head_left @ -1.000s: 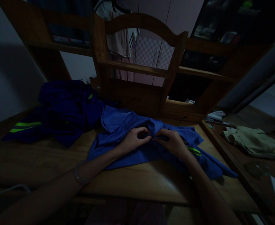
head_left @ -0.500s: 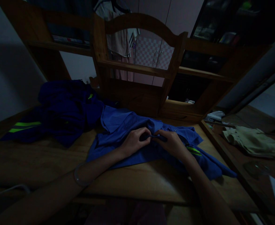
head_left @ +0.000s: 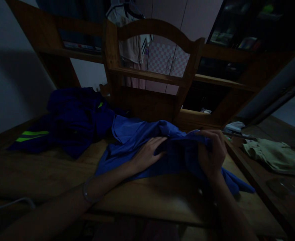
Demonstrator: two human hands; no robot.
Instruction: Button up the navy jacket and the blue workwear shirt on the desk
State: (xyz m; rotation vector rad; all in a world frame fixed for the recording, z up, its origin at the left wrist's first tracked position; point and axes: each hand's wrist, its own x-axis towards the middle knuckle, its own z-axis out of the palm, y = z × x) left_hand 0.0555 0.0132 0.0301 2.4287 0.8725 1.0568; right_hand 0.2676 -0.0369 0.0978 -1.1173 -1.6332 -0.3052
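Note:
A blue garment (head_left: 137, 152) with a collar-like flap lies rumpled on the wooden tabletop in front of me. My left hand (head_left: 148, 154) rests on its middle, fingers stretched out and the thumb apart, with folds of cloth at the fingertips. To the right, my right hand (head_left: 212, 150) is closed on the garment and holds a part of it raised off the table. Those raised folds hang between my hands, and the fingertips of my right hand are partly hidden. The light is dim, so buttons or seams cannot be made out.
A darker blue heap of clothing (head_left: 74, 117) with yellow-green reflective strips lies at the left. A wooden shelf frame (head_left: 147, 77) stands behind the table. At the right, pale folded cloth (head_left: 275, 154) lies on a lower surface. A white cable (head_left: 19, 201) runs at the lower left.
My hands were close together, pinching the cloth at its middle. My right hand has moved right and up, lifting fabric. My left hand's fingers have straightened. The view has shifted slightly.

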